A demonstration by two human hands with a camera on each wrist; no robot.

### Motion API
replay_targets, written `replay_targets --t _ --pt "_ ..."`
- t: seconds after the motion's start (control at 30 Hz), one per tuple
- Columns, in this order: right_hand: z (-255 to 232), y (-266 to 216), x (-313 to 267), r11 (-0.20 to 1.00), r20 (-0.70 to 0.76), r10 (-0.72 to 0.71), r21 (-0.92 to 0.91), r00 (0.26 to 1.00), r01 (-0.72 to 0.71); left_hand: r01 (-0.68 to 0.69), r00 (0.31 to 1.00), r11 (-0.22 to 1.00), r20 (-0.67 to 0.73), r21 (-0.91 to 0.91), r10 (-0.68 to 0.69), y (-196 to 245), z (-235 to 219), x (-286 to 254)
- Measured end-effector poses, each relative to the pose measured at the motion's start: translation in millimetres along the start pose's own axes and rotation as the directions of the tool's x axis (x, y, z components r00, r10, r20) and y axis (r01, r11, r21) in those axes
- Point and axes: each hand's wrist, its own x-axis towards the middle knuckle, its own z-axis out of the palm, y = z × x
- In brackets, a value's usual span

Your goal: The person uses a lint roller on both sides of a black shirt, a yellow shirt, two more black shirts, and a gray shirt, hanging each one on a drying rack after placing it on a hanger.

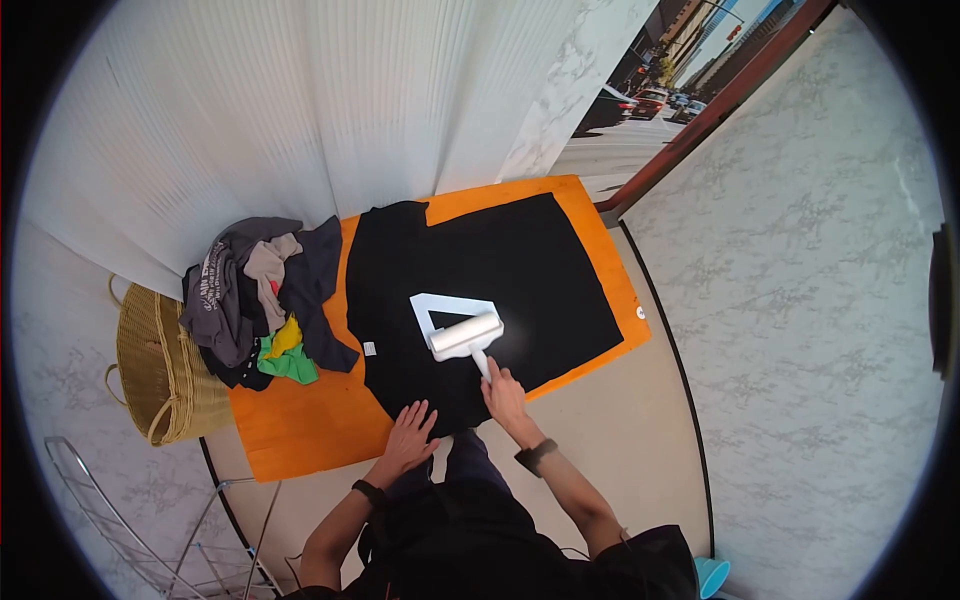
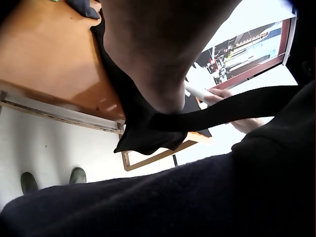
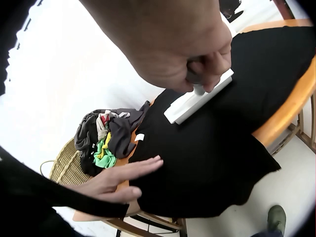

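Note:
A black garment [image 1: 530, 270] with a small white tag [image 1: 370, 348] is spread over the orange tabletop. My right hand [image 1: 508, 398] grips the handle of a white lint roller [image 1: 467, 333], whose roll lies across the middle of the garment. In the right wrist view the fingers curl round that handle, above the white roller head [image 3: 197, 101]. Beside the roll, a white angular shape [image 1: 440, 303] shows against the black cloth. My left hand [image 1: 408, 440], fingers straight, is at the garment's near edge; the left wrist view mostly hides its fingers behind the wrist.
Crumpled clothes [image 1: 240, 290], grey, dark, green and yellow, are heaped at the orange table's [image 1: 310, 430] left end. A woven basket [image 1: 160, 370] stands beyond them. At lower left is a metal rack [image 1: 200, 550]; a blue container [image 1: 712, 577] sits at lower right. White curtains hang behind.

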Motion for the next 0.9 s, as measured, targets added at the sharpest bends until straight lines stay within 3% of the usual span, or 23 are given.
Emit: replay_targets --t 0.37,0.57,0.73,0.9 --pt "24.2 -40.8 182.1 0.984 -0.05 -0.176 0.02 0.983 0.177 0.111 0.994 0.994 0.011 -0.015 -0.111 9.1 0.0 1.4" --pt "29.4 -65.5 247.5 0.974 -0.08 -0.217 0.047 0.973 0.221 0.164 0.986 0.986 -0.015 -0.042 -0.164 16.6 -4.4 4.4" --pt "8.2 -58.1 231.8 0.983 -0.117 -0.159 0.067 0.98 0.168 0.19 0.981 0.978 -0.021 -0.087 -0.193 17.5 0.1 3.4" --pt "-3.2 0.3 162.5 0.992 -0.079 -0.12 0.033 0.99 0.123 0.172 0.985 0.983 -0.022 -0.072 -0.174 16.0 4.1 3.7"
